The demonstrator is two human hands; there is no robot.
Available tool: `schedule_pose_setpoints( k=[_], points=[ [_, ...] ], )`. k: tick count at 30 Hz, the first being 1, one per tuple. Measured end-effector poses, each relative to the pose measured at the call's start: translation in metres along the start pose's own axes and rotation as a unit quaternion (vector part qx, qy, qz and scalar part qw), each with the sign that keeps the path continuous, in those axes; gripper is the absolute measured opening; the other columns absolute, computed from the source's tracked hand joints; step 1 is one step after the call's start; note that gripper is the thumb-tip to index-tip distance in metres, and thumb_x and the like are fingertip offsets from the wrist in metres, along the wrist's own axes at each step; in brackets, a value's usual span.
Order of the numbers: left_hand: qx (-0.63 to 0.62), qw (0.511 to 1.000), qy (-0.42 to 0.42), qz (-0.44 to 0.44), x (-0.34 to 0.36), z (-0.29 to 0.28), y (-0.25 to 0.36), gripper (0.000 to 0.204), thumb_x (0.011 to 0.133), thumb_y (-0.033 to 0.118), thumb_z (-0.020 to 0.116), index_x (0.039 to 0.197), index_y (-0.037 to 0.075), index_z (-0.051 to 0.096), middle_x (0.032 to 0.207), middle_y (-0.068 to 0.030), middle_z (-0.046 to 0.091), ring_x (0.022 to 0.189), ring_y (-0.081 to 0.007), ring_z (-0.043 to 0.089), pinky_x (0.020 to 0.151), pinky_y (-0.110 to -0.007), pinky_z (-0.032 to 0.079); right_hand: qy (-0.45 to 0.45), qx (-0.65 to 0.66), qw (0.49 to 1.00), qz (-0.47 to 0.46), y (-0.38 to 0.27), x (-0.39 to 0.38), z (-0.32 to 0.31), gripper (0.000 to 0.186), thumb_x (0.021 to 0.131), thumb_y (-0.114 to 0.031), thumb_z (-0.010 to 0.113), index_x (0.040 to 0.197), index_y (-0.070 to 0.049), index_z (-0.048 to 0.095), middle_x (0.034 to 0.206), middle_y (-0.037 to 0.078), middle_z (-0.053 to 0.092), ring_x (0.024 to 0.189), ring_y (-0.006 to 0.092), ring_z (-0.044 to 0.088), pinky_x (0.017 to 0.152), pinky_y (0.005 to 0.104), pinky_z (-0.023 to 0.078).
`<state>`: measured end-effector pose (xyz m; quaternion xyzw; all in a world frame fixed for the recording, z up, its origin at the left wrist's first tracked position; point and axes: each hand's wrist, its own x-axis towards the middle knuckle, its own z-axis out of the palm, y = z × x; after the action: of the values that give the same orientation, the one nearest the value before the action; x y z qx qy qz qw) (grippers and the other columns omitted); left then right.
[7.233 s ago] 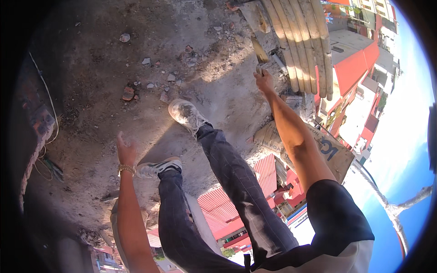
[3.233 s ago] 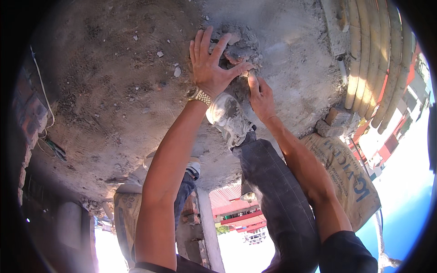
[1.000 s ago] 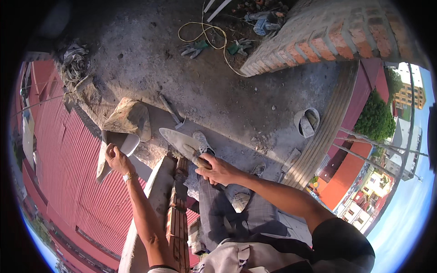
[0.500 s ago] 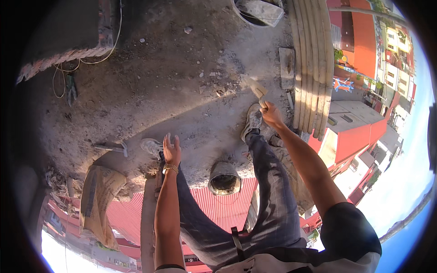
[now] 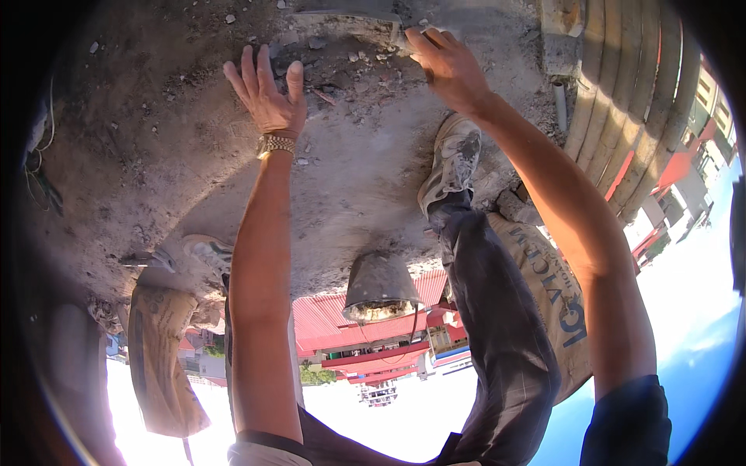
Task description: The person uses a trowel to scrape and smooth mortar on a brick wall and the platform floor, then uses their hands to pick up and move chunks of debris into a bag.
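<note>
My left hand (image 5: 265,97), a metal watch on its wrist, is open with spread fingers over the dusty ground and scattered rubble (image 5: 334,85). My right hand (image 5: 451,70) reaches farther forward, fingers curled round something hard to make out, beside a long pale flat edge (image 5: 342,22) at the top of the view. My shoes (image 5: 451,163) are below my hands. An upside-down-looking dark bucket (image 5: 379,283) with crusted pale material inside sits between my legs, near the roof edge.
Stacked long curved boards (image 5: 614,93) line the right side. Paper sacks (image 5: 159,349) lie at lower left and behind my right leg (image 5: 556,311). A hammer-like tool (image 5: 151,258) and cords (image 5: 47,124) lie at left. Red rooftops (image 5: 373,342) show beyond the edge.
Both hands have moved forward and up the view, toward the rubble. The trowel seen in my right hand earlier is no longer clearly visible. My view has shifted, and the bucket appears lower than the hands.
</note>
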<state>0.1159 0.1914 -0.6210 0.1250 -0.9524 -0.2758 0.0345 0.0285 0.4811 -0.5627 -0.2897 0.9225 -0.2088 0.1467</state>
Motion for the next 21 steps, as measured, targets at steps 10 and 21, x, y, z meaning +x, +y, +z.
schedule_pose_setpoints(
  k=[10,21],
  points=[
    [-0.112,0.993,0.043,-0.004,-0.022,0.033,0.039,0.082,0.088,0.068,0.059,0.143,0.009,0.050,0.154,-0.0200,0.038,0.143,-0.0426,0.032,0.117,-0.060,0.024,-0.088,0.181,0.906,0.373,-0.010,-0.074,-0.007,0.039,0.103,-0.041,0.052,0.114,-0.005,0.060,0.093,0.018,0.063,0.076,0.0364,0.066,0.069,0.0455,0.053],
    [-0.164,0.979,0.113,0.037,-0.017,0.015,0.103,0.031,0.075,0.026,0.082,0.103,0.015,0.074,0.130,-0.0097,0.059,0.122,-0.0355,0.051,0.101,-0.050,0.044,-0.026,0.292,0.887,0.357,-0.145,-0.058,0.004,0.043,0.106,-0.040,0.049,0.110,0.001,0.060,0.079,0.020,0.060,0.066,0.0299,0.056,0.063,0.0387,0.048]
  ],
)
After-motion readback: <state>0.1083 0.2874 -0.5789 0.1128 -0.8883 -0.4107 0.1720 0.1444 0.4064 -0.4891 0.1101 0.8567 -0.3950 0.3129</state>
